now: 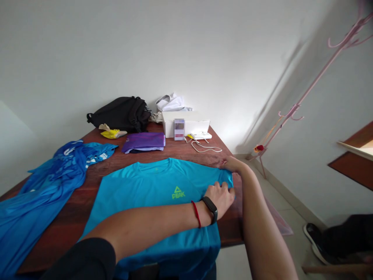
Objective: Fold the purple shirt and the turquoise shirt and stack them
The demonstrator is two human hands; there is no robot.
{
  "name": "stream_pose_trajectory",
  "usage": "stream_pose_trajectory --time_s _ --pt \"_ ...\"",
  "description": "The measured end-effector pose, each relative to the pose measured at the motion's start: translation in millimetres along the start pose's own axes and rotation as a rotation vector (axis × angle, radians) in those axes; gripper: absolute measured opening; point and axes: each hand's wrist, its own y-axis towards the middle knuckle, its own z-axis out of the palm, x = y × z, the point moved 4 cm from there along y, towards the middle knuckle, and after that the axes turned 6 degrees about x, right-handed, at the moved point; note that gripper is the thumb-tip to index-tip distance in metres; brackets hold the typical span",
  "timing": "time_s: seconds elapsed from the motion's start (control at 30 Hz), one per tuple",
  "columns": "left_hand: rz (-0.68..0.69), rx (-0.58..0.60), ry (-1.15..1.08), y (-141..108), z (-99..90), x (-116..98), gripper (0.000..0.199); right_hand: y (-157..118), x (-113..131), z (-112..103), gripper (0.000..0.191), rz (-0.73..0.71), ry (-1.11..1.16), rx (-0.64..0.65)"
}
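In the head view, both hands are at the sleeve on the right side of a turquoise T-shirt (pixel 131 194), which lies spread on the worktop (pixel 230 229) beneath and to the left of them. The right hand (pixel 231 164) pinches the sleeve's far corner. Just nearer the body, the left hand (pixel 220 198) rests on the sleeve with its fingers bent; its fingertips are partly hidden, so I cannot tell whether they grip the cloth. The hands are near each other but apart. A black watch (pixel 210 208) and a red bracelet (pixel 196 214) circle the left wrist, and that forearm crosses over the shirt.

Beyond the hands and a little left are a white cable (pixel 201 149), a white device (pixel 202 135) and a white box (pixel 169 129). Farther left lie a folded purple cloth (pixel 142 142), a yellow item (pixel 110 134) and a black bag (pixel 116 112). Well left of the hands, a crumpled blue garment (pixel 58 175) trails toward the near edge. To their right stands a pink rack (pixel 314 85).
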Motion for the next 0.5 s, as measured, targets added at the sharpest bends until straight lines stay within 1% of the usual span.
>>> stream_pose_trajectory --time_s 0.07,0.13,0.23,0.4,0.5 --pt "-0.027 0.017 -0.028 -1.9 -3.4 6.1 0.030 -2.7 2.3 -0.6 0.017 0.003 0.035 -0.004" --pt "-0.043 0.032 -0.068 -3.3 -6.1 14.8 0.035 -5.5 3.9 -1.1 0.017 -0.010 0.134 -0.019" --pt "-0.067 0.027 -0.141 -4.9 -9.0 27.6 0.042 -7.5 8.2 -0.2 0.020 -0.068 0.360 -0.029" --pt "-0.070 0.005 -0.275 -7.9 -6.7 37.9 0.045 -3.8 23.5 8.9 0.025 -0.174 0.663 0.057" --pt "-0.064 0.011 -0.344 -8.8 -3.1 42.2 0.039 -0.8 28.9 15.3 0.031 -0.158 0.730 0.068"
